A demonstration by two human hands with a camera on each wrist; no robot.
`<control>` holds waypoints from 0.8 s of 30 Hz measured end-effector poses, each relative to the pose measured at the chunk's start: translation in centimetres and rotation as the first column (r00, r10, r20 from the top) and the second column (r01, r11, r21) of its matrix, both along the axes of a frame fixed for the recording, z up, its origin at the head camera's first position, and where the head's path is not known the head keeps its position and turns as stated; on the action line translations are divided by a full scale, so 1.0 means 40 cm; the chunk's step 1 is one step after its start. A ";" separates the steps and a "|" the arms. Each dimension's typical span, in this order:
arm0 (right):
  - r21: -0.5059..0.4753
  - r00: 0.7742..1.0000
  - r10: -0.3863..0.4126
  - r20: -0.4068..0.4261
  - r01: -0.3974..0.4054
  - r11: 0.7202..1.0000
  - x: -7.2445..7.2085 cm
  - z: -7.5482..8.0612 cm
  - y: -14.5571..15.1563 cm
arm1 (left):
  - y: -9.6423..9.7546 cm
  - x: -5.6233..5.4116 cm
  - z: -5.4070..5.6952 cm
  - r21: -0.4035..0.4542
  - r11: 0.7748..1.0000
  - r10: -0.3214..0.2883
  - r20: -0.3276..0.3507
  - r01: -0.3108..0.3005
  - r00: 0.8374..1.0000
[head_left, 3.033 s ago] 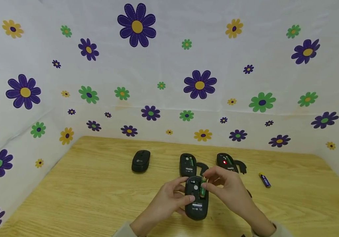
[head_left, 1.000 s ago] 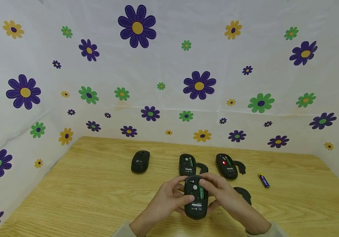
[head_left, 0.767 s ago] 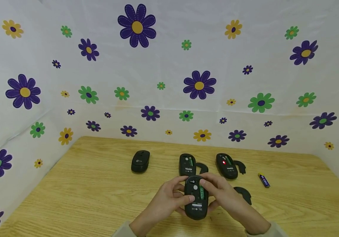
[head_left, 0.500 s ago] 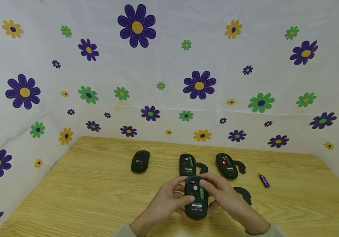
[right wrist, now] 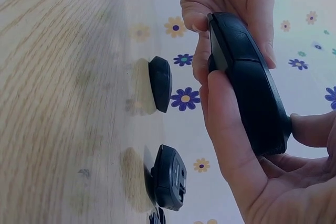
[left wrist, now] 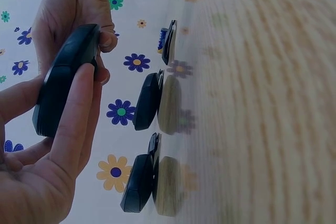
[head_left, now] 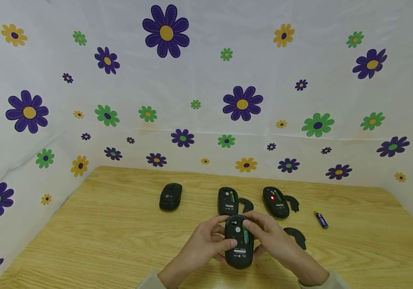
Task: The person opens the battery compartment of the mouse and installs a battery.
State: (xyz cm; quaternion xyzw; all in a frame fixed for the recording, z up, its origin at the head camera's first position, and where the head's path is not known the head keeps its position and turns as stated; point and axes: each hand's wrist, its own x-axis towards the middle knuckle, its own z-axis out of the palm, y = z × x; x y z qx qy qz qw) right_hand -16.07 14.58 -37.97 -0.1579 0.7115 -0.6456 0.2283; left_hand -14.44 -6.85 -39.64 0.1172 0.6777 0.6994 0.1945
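Note:
A black computer mouse (head_left: 239, 259) is held underside up above the table, its battery slot uncovered. A green battery (head_left: 245, 236) lies in the slot. My left hand (head_left: 204, 243) grips the mouse's left side, thumb on its underside. On the other side my right hand (head_left: 276, 241) grips it too, thumb at the upper end of the battery and fingers behind. In the left wrist view the mouse (left wrist: 63, 85) is seen edge-on between both hands. The right wrist view shows the mouse (right wrist: 252, 87) well off the table. A loose battery cover (head_left: 296, 237) lies right of my right hand.
Two upturned mice (head_left: 228, 202) (head_left: 276, 204) with green batteries lie behind, each beside a cover (head_left: 246, 204) (head_left: 293, 203); the right one glows red. A mouse (head_left: 171, 196) sits upright at left. A purple-yellow battery (head_left: 321, 219) lies at right. Flowered cloth (head_left: 199, 80) borders the wooden table (head_left: 120, 233).
Three seconds ago my right fingers pinched the green battery tilted over the slot; now it lies in the slot under my right thumb. The last second shows almost no movement.

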 end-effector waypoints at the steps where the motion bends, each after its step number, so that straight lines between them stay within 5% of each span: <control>1: -0.003 1.000 0.003 0.000 -0.003 1.000 0.000 -0.001 0.000 | 0.000 0.000 0.000 0.000 1.000 0.000 0.001 0.000 1.000; 24: -0.010 0.998 -0.018 0.062 0.019 1.000 0.001 -0.004 0.003 | 0.002 0.002 0.002 -0.049 0.999 0.003 0.000 -0.003 1.000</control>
